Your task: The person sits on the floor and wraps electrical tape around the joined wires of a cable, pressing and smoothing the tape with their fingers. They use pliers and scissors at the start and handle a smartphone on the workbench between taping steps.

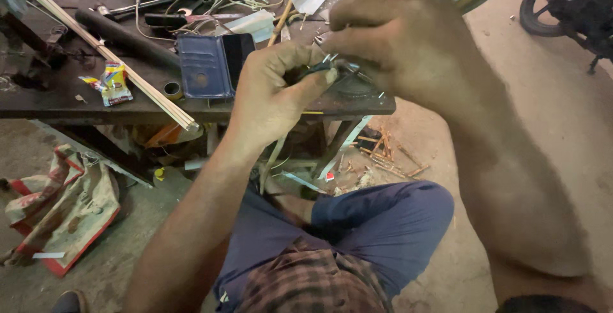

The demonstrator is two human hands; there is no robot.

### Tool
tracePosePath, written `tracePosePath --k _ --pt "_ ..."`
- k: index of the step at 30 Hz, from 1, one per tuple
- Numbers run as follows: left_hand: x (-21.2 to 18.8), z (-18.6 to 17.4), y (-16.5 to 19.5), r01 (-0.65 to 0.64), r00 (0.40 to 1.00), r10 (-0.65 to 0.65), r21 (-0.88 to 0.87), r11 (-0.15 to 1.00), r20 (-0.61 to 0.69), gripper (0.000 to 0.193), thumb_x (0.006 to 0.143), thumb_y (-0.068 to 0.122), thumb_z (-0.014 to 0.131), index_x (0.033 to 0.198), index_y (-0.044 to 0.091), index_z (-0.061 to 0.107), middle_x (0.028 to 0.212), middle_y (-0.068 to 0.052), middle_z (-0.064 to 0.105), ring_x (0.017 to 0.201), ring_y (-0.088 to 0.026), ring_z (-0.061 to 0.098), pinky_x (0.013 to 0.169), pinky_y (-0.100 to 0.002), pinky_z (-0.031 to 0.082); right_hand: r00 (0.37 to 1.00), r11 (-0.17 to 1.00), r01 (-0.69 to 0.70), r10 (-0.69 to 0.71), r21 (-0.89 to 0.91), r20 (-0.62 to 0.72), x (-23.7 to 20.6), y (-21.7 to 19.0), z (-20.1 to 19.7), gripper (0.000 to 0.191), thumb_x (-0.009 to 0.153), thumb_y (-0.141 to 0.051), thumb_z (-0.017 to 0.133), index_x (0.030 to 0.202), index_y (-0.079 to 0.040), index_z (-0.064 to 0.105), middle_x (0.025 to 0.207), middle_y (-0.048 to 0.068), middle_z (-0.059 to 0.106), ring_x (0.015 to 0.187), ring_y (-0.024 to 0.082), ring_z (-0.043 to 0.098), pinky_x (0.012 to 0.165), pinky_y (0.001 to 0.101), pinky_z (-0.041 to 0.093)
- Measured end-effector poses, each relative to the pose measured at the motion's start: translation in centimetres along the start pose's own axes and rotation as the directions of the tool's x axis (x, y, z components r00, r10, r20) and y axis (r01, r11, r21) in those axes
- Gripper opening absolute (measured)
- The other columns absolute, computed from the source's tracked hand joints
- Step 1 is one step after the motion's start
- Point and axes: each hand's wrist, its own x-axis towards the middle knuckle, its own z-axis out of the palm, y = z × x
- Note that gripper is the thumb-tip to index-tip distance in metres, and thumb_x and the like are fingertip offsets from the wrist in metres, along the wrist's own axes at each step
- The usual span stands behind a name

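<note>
Both hands (274,89) (396,38) pinch a small dark metal tool (319,69).

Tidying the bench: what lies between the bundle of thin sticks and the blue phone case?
In the head view, a small tape roll lies on the bench between the sticks and the phone case.

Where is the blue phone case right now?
In the head view the blue phone case lies open on the dark workbench, left of the left hand, beside the bundle of pale sticks.
</note>
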Motion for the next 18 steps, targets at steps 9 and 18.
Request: tracePosePath --k 9,18 --pt "-0.2 -0.7 -1.1 0.25 0.957 -0.289 -0.515 0.82 0.005 0.023 0.087 -0.002 0.07 0.11 -0.001 0.07 0.091 0.001 0.073 0.072 -0.006 0.067 0.065 -0.022 0.058 0.988 1.0 0.005 -0.002 0.025 -0.152 -1.0 0.2 2.6 0.033 0.086 -0.008 0.084 0.117 -0.01 0.072 0.12 0.004 0.065 0.106 0.025 0.059 0.087 0.0387 0.052" --pt "-0.3 -1.4 -2.1 0.237 0.97 -0.218 -0.598 0.766 0.104 0.012 0.102 0.008 0.065 0.107 -0.001 0.071 0.074 0.005 0.058 0.06 -0.002 0.046 0.05 -0.018 0.031 0.961 0.995 0.062 -0.08 -0.073 -0.264 -0.7 -2.1 2.2 0.029 0.084 -0.012 0.085 0.111 -0.012 0.073 0.125 0.01 0.068 0.115 0.034 0.062 0.089 0.0442 0.053"
